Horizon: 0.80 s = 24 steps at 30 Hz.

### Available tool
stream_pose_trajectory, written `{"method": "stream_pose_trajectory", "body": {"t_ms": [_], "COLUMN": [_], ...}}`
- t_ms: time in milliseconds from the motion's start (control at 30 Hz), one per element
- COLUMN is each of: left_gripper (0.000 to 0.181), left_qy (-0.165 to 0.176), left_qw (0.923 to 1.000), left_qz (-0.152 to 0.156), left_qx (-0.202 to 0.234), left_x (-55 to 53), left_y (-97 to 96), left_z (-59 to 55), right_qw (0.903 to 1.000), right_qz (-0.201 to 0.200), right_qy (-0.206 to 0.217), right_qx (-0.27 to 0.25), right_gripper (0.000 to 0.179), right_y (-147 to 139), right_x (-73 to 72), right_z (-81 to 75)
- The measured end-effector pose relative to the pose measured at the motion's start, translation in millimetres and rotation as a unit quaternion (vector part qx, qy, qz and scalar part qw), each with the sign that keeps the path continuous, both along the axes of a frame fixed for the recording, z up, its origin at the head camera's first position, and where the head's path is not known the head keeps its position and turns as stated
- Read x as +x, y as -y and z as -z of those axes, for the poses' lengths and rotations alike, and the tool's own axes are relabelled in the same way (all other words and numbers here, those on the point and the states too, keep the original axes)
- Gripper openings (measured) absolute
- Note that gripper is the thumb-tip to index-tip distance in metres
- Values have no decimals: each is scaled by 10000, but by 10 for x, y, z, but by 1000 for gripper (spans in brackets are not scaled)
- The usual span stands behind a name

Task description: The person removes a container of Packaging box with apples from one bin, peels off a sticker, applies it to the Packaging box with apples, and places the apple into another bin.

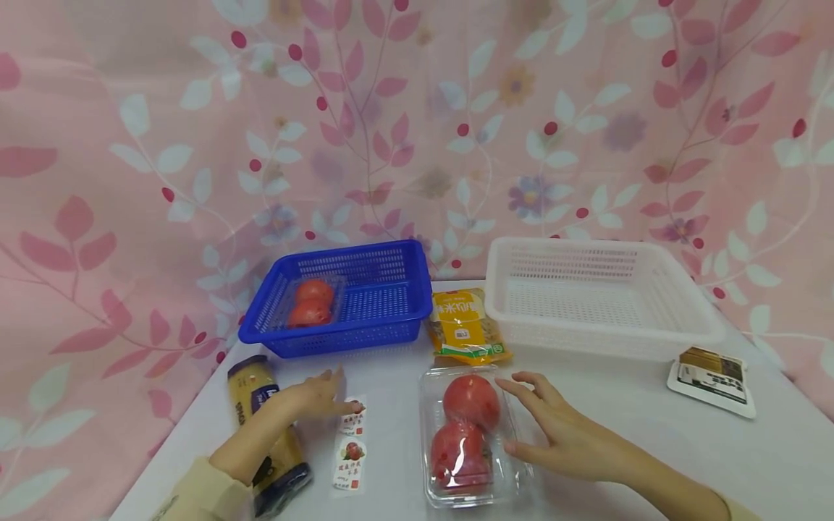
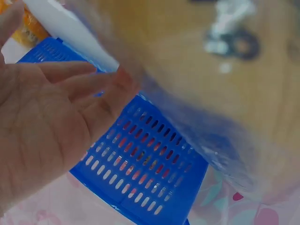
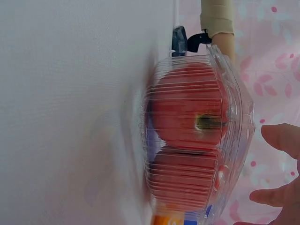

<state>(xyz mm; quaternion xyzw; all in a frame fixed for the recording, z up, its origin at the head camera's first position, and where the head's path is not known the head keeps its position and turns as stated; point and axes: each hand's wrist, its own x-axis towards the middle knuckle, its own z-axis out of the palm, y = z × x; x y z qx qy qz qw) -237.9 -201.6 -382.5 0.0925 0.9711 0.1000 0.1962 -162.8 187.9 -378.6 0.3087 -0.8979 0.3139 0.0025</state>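
A clear plastic clamshell box (image 1: 426,463) with two tomatoes (image 1: 472,402) stands before me at the front of the table. My right hand (image 1: 565,434) is beside its right edge, fingers spread and holding nothing; in the right wrist view the fingertips are apart from the box. To the left lies a strip of two white fruit stickers (image 1: 350,474). My left hand (image 1: 314,398) reaches over to it, thumb overlapping the upper sticker, and its fingers look extended in the left wrist view. Under the left forearm lies a pack of spaghetti (image 1: 283,452).
A blue basket (image 1: 365,334) at the back left holds another box of tomatoes (image 1: 311,302). A white basket (image 1: 586,336) stands at the back right. Between them lies a yellow food bag (image 1: 464,329). A flat white-edged package (image 1: 712,382) lies at the far right.
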Motion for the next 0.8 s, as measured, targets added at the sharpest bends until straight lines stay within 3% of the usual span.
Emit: {"method": "stream_pose_trajectory", "body": {"t_ms": [167, 333, 533, 800], "left_gripper": [97, 103, 100, 97], "left_qy": [143, -3, -252, -609], "left_qw": [9986, 9980, 9952, 9937], "left_qz": [449, 627, 940, 944], "left_qx": [-226, -15, -123, -1], "left_x": [42, 108, 134, 152], "left_y": [-38, -143, -243, -287], "left_z": [79, 96, 82, 89], "right_qw": [10000, 9999, 9997, 9998], "right_qz": [-59, -129, -130, -148], "right_qy": [30, 31, -172, -65], "right_qx": [-31, -50, -82, -132], "right_gripper": [72, 72, 70, 69], "right_y": [2, 5, 4, -5], "right_x": [-8, -23, -31, -9], "right_z": [3, -7, -14, 15]}}
